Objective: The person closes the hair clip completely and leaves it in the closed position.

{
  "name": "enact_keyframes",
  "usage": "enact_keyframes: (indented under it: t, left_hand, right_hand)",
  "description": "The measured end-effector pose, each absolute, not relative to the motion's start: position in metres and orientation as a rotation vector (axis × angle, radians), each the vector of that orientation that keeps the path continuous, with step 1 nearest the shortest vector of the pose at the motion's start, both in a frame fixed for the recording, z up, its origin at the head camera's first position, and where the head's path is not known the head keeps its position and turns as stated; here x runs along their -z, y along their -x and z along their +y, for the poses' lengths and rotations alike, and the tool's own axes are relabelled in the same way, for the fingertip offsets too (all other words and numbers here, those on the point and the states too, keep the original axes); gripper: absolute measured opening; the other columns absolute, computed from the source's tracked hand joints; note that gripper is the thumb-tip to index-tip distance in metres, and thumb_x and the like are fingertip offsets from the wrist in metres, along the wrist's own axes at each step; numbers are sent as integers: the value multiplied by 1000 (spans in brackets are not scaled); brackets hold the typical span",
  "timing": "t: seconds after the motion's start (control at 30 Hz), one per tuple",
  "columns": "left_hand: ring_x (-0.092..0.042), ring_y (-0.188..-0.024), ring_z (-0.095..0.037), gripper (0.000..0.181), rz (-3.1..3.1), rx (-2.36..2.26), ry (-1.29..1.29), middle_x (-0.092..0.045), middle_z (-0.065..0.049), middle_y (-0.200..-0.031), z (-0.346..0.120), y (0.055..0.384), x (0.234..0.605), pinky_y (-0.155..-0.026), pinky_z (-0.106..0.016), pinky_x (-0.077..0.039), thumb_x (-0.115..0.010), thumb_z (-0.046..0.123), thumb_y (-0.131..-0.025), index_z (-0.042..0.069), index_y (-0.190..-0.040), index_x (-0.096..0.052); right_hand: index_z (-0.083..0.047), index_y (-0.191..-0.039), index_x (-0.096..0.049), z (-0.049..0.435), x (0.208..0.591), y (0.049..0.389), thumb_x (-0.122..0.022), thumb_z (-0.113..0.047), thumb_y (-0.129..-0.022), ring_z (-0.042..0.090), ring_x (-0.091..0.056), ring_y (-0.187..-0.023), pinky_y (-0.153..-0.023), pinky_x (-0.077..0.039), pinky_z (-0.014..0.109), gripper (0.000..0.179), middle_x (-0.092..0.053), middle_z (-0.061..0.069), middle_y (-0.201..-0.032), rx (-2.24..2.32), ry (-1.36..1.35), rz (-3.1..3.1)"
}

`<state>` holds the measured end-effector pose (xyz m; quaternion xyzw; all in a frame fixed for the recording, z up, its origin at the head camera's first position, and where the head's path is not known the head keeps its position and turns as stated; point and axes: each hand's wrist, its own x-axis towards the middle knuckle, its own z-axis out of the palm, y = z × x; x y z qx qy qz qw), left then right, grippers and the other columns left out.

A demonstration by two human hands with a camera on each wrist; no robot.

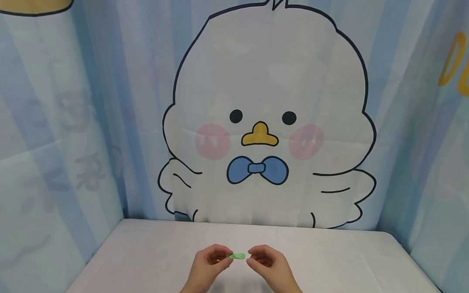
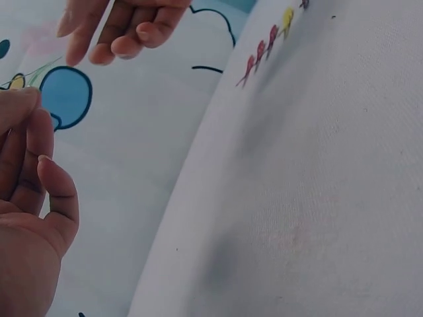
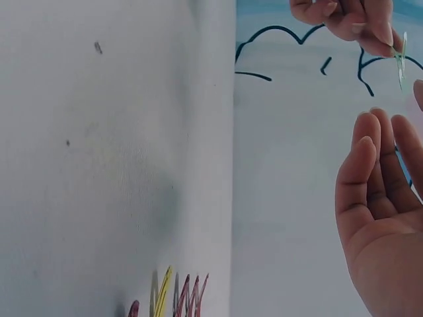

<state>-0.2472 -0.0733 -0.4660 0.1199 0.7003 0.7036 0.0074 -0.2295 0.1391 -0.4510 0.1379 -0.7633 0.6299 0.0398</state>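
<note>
Above the table, my left hand pinches one end of a small green hair clip between thumb and fingertips. The clip's free end points toward my right hand, which sits just beside it with fingers gently bent, apart from the clip and holding nothing. From the right wrist, the green clip looks spread into two thin arms. In the left wrist view only its faint, thin green lines show beyond the left fingertips.
On the white table stands a row of small clips, among them red clips and a yellow clip. Behind the table hangs a curtain printed with a white bird. Side curtains flank it.
</note>
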Motion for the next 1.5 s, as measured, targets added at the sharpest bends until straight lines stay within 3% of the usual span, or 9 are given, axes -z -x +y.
enact_keyframes:
  t: [0.8,1.1,1.33,1.5]
  left_hand:
    - [-65,-84,-14,22,2130,-2267,-435,-70,-10,-96,-66,237,466,-73,-26,-54,-77,2,-87,-7,-105,-69]
    - [-62,-76,-14,22,2090,-2261,-427,-69,-8,-90,-67,237,469,-69,-25,-49,-67,7,-96,-9,-111,-68]
    - [-68,-88,-15,26,2173,-2233,-435,-72,-8,-98,-66,238,470,-76,-27,-54,-75,10,-91,-7,-109,-69]
    - [-68,-86,-17,23,2233,-2207,-440,-72,-8,-95,-67,239,470,-74,-26,-54,-76,10,-90,-6,-105,-70]
  right_hand:
    - [3,-99,-67,125,454,227,-74,-16,-93,16,-59,-75,-67,-49,26,21,-65,6,-85,-2069,-295,-2310]
    - [3,-96,-67,124,455,226,-75,-13,-92,14,-59,-73,-67,-50,25,19,-63,5,-84,-2050,-272,-2283]
    - [3,-93,-67,123,457,224,-76,-10,-91,11,-59,-72,-66,-49,25,16,-65,3,-83,-1981,-295,-2253]
    - [2,-92,-68,123,457,223,-76,-12,-90,12,-59,-72,-66,-49,25,16,-65,4,-82,-1955,-282,-2270]
